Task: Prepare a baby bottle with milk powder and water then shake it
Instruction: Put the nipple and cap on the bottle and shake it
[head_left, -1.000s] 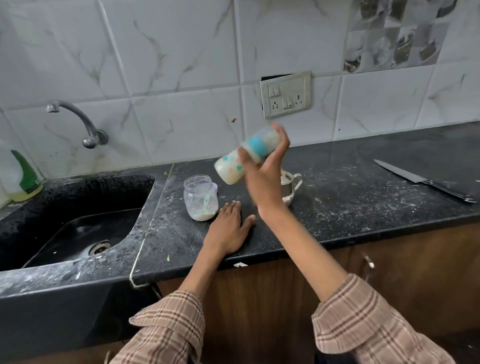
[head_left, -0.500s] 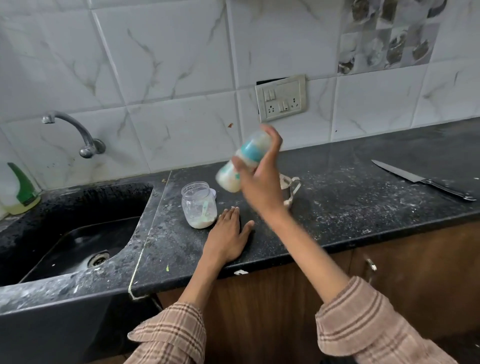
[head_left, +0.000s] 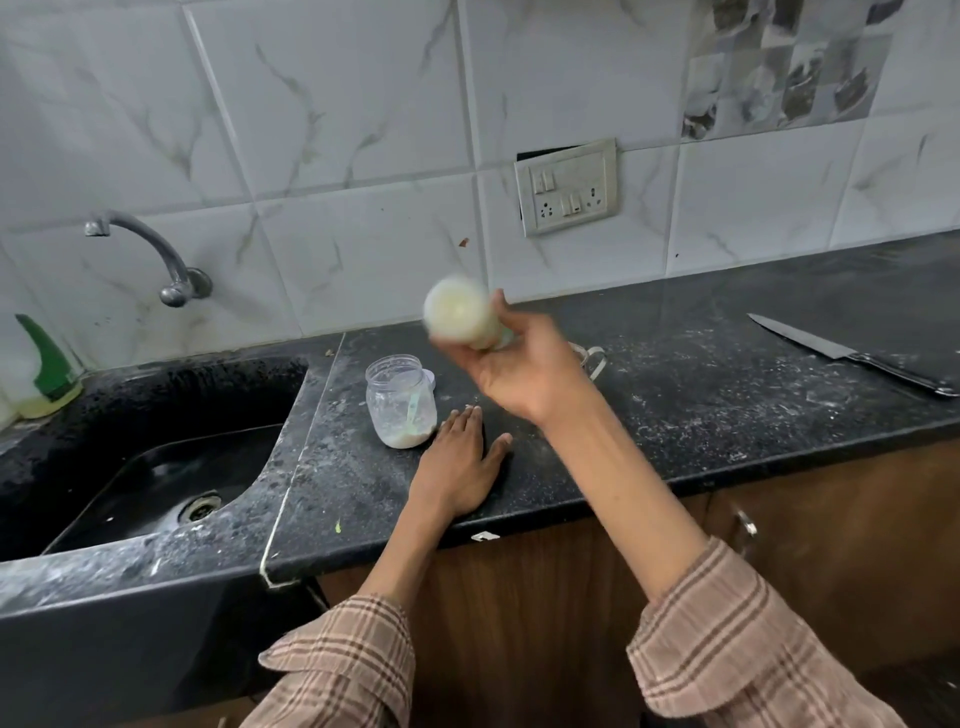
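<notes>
A dark speckled counter crosses the middle of the frame, dusted with white powder, with a black sink sunk into its left part and a tap on the tiled wall above it. A knife lies at the right edge of the frame, well apart from the work.

The task looks to be in its last step. The powder and water appear to be already in, since the bottle's contents read as pale, milky liquid, and what remains, by my judgement, is only to finish shaking and set the bottle down.

The right hand, just above centre frame, is wrapped closed around the baby bottle, holding it in the air above the counter with its round base tipped toward the camera. The left hand lies flat and empty on the counter below it, fingers spread, holding nothing.

The bottle is blurred, which fits a shake under way. Only the creamy white base and a bit of the side show; the cap end is hidden behind the fingers, so I cannot tell whether it is sealed.

Left of centre, just beside the left hand's fingertips, a small clear jar stands upright and open, with a little white powder at the bottom and a pale scoop inside.
</notes>
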